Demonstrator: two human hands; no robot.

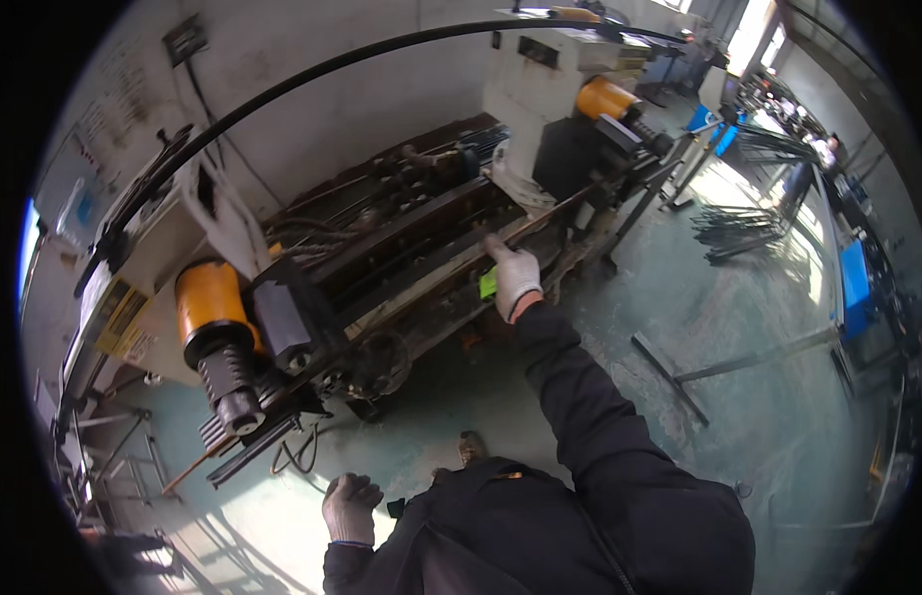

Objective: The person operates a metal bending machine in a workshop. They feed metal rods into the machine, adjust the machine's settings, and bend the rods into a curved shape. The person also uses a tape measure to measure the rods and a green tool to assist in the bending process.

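My right hand (518, 280), in a pale knitted glove with darkened fingertips, reaches out over the front rail (451, 266) of a long machine. One finger points toward the rail; the others are hidden or blurred. Right against this hand is a bright green piece (489, 285); whether it is gripped or only touched, I cannot tell. My left hand (350, 508), gloved too, is low and close to my body. Its fingers are curled in, and nothing shows in them.
Orange cylinders (211, 302) (607, 97) sit at both machine ends. A long black hose (382, 50) arches overhead. Bundled dark rods (739, 233) and a metal floor stand (679, 382) are at right. A person (826, 151) is in the far right background.
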